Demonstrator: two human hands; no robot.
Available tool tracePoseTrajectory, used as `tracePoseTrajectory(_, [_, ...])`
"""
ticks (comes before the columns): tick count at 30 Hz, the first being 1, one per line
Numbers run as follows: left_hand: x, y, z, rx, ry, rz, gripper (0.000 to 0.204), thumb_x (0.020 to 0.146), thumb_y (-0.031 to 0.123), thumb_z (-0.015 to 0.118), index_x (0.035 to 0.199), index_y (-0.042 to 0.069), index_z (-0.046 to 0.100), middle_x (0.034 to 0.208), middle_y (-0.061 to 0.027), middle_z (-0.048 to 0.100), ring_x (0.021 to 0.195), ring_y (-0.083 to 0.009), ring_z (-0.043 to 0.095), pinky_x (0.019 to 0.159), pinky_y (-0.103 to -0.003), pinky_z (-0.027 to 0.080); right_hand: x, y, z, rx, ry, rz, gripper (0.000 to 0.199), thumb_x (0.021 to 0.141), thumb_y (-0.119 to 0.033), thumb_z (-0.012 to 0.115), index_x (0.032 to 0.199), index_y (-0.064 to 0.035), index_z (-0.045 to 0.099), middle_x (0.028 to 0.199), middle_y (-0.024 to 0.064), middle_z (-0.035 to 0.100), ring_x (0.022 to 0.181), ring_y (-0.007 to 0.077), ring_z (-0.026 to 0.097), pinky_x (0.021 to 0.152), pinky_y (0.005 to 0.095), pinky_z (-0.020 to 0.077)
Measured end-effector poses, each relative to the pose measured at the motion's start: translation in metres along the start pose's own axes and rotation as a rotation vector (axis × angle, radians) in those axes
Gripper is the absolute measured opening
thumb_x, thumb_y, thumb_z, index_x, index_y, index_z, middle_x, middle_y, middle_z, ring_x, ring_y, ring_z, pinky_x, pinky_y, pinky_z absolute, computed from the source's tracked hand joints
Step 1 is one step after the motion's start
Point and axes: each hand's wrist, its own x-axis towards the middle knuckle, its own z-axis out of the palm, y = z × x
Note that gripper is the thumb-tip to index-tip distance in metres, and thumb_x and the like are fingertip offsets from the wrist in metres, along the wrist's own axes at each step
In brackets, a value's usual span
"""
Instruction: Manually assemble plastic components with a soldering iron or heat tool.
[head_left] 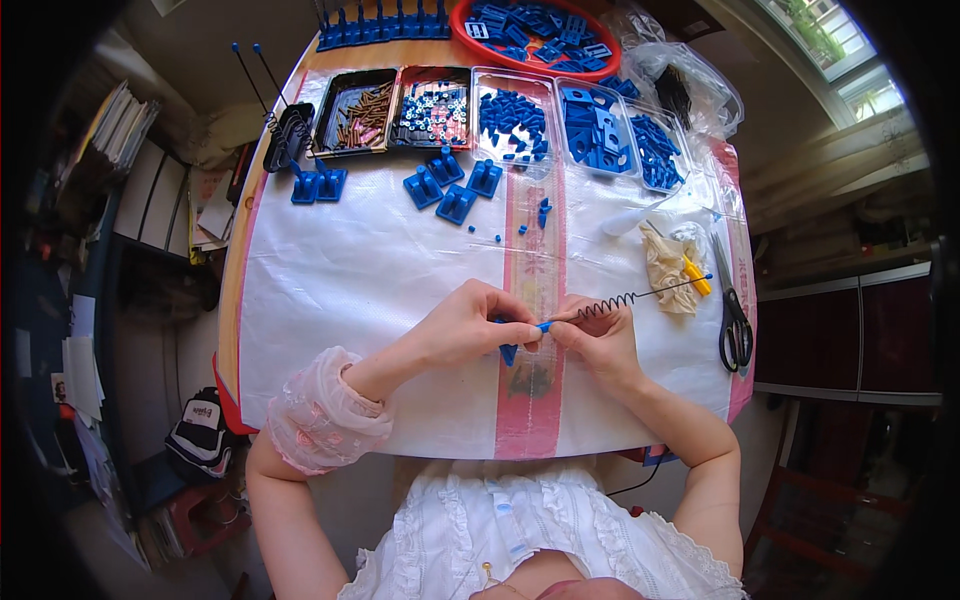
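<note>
A dark coiled spring [606, 306] sits just right of the frame's centre, its coils close at the left and running out to the right into a straight wire with a small blue tip [708, 277]. At its left end is a small blue piece [544, 327], partly hidden by fingers. The left hand [492, 328] pinches near this piece, thumb and fingertips nearly together; a larger blue part [508, 354] shows just under them. The right hand [602, 345] holds the spring's coiled end between thumb and bent fingers.

Across the top of the frame stands a row of containers. Left to right, a black tray [334, 98] holds brass-coloured screws [368, 115], a second dark tray [428, 146] holds small silvery nuts [436, 108], and a clear tray [475, 112] holds little blue pieces [512, 118]. Next, a clear box [603, 172] carries flat blue plates with round holes [598, 130], and a narrower one beside it holds small blue parts [655, 150]. Behind them, a red basin [458, 30] is heaped with blue pieces. Four blue stands [456, 204] sit before the trays; scissors [736, 330] lie at the right.
</note>
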Motion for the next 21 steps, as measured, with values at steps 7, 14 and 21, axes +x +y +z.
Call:
tracePoseTrajectory(7, [0.000, 0.005, -0.001, -0.043, -0.015, -0.080, 0.020, 0.092, 0.016, 0.071, 0.100, -0.002, 0.073, 0.089, -0.0064, 0.073, 0.078, -0.0085, 0.066, 0.069, -0.021, 0.049, 0.000, -0.007, 0.002, -0.027, 0.013, 0.032, 0.002, 0.087, 0.001, 0.072, 0.088, -0.0005, 0.073, 0.085, 0.0024, 0.070, 0.078, 0.0070, 0.062, 0.071, 0.0232, 0.0499])
tracePoseTrajectory(14, [0.004, 0.003, -0.004, -0.116, -0.047, -0.133, 0.021, 0.093, 0.019, 0.070, 0.102, 0.000, 0.070, 0.089, -0.0033, 0.070, 0.079, -0.0068, 0.063, 0.068, -0.021, 0.048, 0.003, 0.000, 0.000, 0.085, 0.028, 0.082, 0.003, 0.088, -0.005, 0.073, 0.087, -0.0023, 0.074, 0.081, -0.0012, 0.068, 0.073, 0.0036, 0.058, 0.065, 0.0210, 0.0454])
tracePoseTrajectory(21, [-0.001, 0.012, 0.007, 0.174, 0.055, 0.097, 0.022, 0.090, 0.022, 0.072, 0.102, 0.005, 0.065, 0.084, 0.0018, 0.063, 0.076, -0.0045, 0.056, 0.068, -0.021, 0.047, 0.004, 0.003, -0.005, 0.093, 0.065, 0.079, 0.005, 0.089, -0.007, 0.074, 0.090, -0.0027, 0.074, 0.081, -0.0008, 0.070, 0.073, 0.0042, 0.060, 0.066, 0.0211, 0.0469])
